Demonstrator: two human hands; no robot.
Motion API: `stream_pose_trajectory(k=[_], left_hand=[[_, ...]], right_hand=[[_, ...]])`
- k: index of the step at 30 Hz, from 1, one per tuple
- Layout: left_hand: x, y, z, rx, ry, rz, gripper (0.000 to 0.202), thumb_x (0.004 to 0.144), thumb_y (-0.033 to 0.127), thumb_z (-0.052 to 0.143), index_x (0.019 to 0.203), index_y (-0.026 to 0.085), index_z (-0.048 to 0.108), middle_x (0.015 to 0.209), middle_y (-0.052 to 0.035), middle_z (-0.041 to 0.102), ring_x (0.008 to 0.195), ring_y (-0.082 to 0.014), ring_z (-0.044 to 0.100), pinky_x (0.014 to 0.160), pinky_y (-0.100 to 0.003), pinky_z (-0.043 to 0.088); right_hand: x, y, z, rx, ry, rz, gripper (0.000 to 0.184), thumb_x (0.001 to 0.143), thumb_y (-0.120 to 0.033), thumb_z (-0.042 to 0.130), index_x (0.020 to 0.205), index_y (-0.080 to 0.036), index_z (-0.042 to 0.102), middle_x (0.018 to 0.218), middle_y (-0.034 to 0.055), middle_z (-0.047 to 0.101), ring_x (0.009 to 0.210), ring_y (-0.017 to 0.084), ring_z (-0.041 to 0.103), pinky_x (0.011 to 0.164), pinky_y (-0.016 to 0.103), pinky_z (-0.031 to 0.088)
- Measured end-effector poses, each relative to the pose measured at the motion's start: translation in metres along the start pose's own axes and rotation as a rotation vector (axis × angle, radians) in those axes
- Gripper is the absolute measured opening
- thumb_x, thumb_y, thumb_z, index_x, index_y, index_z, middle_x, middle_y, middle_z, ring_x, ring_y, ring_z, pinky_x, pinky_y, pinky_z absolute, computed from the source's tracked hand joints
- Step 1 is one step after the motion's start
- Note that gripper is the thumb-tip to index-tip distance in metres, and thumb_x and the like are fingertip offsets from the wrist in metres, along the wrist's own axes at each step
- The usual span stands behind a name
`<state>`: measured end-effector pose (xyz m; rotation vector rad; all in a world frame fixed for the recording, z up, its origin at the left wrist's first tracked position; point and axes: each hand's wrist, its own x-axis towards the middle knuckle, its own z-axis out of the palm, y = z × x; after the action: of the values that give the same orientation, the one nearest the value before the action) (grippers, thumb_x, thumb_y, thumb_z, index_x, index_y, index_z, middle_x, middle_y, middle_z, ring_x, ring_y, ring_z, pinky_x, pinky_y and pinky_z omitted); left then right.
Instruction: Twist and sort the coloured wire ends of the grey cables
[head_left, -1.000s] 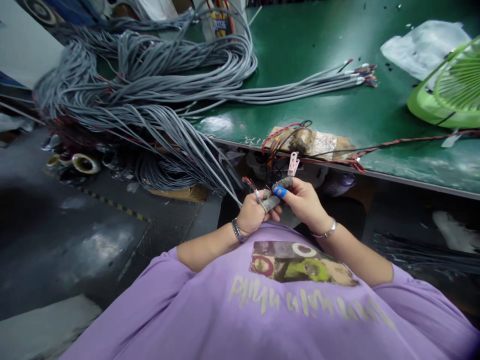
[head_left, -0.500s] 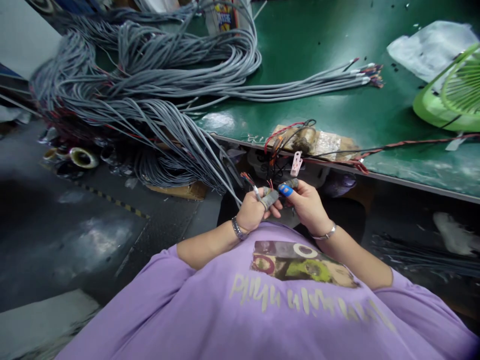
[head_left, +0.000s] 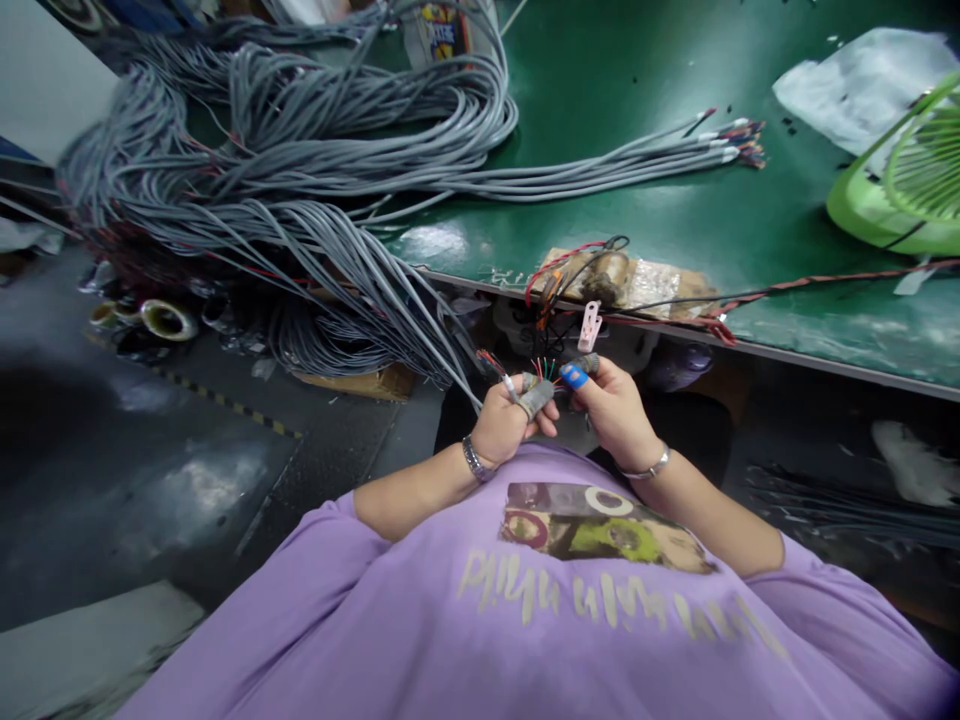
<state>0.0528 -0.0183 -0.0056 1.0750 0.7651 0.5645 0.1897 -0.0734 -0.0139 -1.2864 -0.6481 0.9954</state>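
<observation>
Close to my body, my left hand is closed on a grey multi-core cable. Thin red, green and white wires fan out above its wrapped thumb and index finger. Another stripped cable end with coloured wires sticks up beside that hand. My right hand is just to the right, with blue tape on the thumb and a grey wrap on the index finger. Its thumb and index finger are pinched together near the wire tips. Whatever lies between them is too small to make out.
Many grey cables are heaped on the green table and hang over its edge at left. A pink clip and taped cardboard sit at the front edge. At right are a green fan and a plastic bag.
My right hand has moved slightly away from the left. The thin wires at my left fingertips now show spread out, with green ones visible.
</observation>
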Motion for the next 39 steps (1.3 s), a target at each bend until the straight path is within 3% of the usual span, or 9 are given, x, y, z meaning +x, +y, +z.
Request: stream_pose_trajectory(k=[9,12,16,23,27,36,39], left_hand=[[0.0,-0.002,-0.004,0.024,0.027,-0.001,0.041,0.076,0.052,0.072,0.066,0.016,0.056,0.052,0.0016,0.06,0.037,-0.0068,0.054,0.033,-0.016,0.024],[-0.001,0.0,-0.005,0.07,0.015,-0.008,0.042,0.076,0.051,0.073,0.063,0.015,0.055,0.053,0.0017,0.06,0.036,-0.0054,0.051,0.033,-0.016,0.026],[-0.003,0.002,-0.005,0.144,-0.029,-0.029,0.044,0.076,0.053,0.072,0.064,0.015,0.055,0.053,0.0027,0.059,0.035,-0.0047,0.049,0.034,-0.016,0.029],[-0.005,0.006,-0.005,0.249,-0.127,-0.069,0.042,0.077,0.05,0.072,0.061,0.014,0.055,0.051,0.0032,0.057,0.033,-0.0045,0.048,0.034,-0.016,0.03],[-0.005,0.008,-0.006,0.261,-0.203,-0.163,0.036,0.074,0.044,0.073,0.063,0.014,0.056,0.05,0.0039,0.056,0.033,-0.0041,0.046,0.033,-0.016,0.03],[-0.002,0.008,-0.006,0.281,-0.229,-0.236,0.036,0.07,0.04,0.075,0.057,0.014,0.054,0.047,0.0027,0.055,0.03,-0.0046,0.044,0.032,-0.016,0.027],[-0.002,0.011,-0.005,0.264,-0.243,-0.243,0.035,0.07,0.04,0.076,0.058,0.014,0.054,0.047,0.0029,0.055,0.03,-0.0047,0.044,0.031,-0.016,0.027]], right_hand=[[-0.001,-0.003,-0.003,0.104,-0.043,0.055,0.034,0.067,-0.045,0.085,0.072,-0.019,0.063,0.063,-0.0041,0.055,0.053,0.007,0.041,0.05,0.023,0.036],[0.0,-0.003,-0.008,0.17,-0.066,0.119,0.04,0.067,-0.053,0.083,0.072,-0.019,0.064,0.061,-0.0041,0.054,0.054,0.007,0.045,0.052,0.021,0.041],[0.004,-0.008,-0.015,0.206,-0.179,0.273,0.051,0.06,-0.063,0.084,0.079,-0.018,0.068,0.076,0.0008,0.065,0.063,0.009,0.057,0.056,0.022,0.049],[0.015,-0.018,-0.023,0.176,-0.379,0.277,0.048,0.06,-0.051,0.089,0.09,-0.017,0.073,0.082,0.0021,0.07,0.073,0.012,0.064,0.065,0.022,0.054],[0.021,-0.018,-0.025,0.059,-0.48,0.256,0.035,0.063,-0.041,0.087,0.082,-0.015,0.072,0.076,0.002,0.07,0.069,0.012,0.062,0.063,0.024,0.051],[0.018,-0.017,-0.009,0.031,-0.449,0.13,0.021,0.065,-0.031,0.083,0.074,-0.015,0.074,0.074,0.0007,0.069,0.067,0.012,0.06,0.068,0.027,0.048],[0.016,-0.012,-0.014,0.08,-0.343,0.117,0.023,0.066,-0.033,0.084,0.08,-0.017,0.075,0.078,0.001,0.072,0.07,0.012,0.061,0.071,0.027,0.049]])
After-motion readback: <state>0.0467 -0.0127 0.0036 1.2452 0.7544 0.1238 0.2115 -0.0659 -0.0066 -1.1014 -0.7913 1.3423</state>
